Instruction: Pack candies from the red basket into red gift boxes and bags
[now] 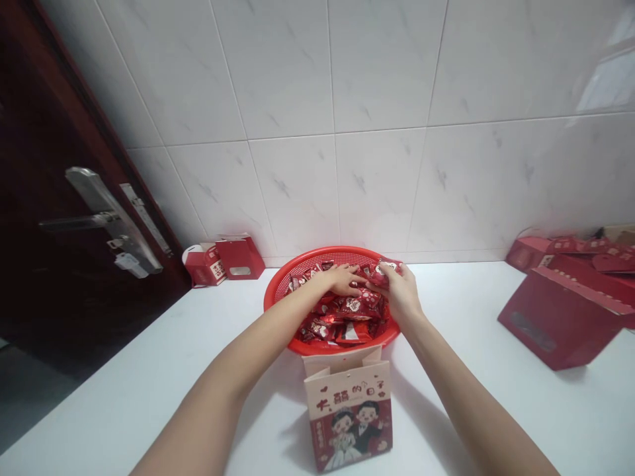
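White, smooth tabletop (129, 370) runs beneath my bare forearms (233, 363). Nearest me stands a cream-and-red cardboard gift box (350, 413), its top open; large Chinese characters seem to read 大囍的日子 above a cartoon bride and groom (354, 433), while smaller vertical writing is too fine to make out. Just behind it, a red oval plastic basket (337, 250) holds a heap of shiny red packets (364, 311), several with white labels (353, 305) whose characters I can't read. My left hand (342, 280) lies over the heap, fingers spread, closed on nothing that I can see. My right hand (403, 291) pinches 1 glossy red packet (385, 265) between thumb and fingers, beside the basket's far right rim. I judge the step in hand to be picking packets out; the next move calls for a firm pinch and a lift clear of the rim. Farther right stands a dark-red cardboard box (565, 314) with a window strip (533, 332), more red boxes (530, 254) heaped behind it. 2 red cardboard boxes (241, 256) sit at left, near the pale tiled wall (381, 192) and a dark-brown door (34, 132) with a metal handle (74, 223).
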Demonstrator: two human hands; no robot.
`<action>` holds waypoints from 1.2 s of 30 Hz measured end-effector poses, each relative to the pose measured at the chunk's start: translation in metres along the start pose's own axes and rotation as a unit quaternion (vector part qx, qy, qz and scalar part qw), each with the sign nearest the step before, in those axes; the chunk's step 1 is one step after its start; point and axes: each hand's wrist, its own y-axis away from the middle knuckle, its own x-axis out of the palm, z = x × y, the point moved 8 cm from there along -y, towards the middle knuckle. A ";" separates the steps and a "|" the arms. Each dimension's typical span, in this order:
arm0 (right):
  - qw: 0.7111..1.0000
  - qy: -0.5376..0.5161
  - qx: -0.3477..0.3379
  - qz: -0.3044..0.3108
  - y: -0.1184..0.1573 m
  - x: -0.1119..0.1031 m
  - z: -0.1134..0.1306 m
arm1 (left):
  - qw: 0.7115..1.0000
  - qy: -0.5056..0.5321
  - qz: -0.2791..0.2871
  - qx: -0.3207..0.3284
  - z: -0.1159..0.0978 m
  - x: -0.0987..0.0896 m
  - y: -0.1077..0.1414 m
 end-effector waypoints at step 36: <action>0.999 -0.010 -0.040 -0.004 -0.007 -0.002 -0.004 | 0.972 -0.056 0.023 -0.228 0.059 -0.017 0.035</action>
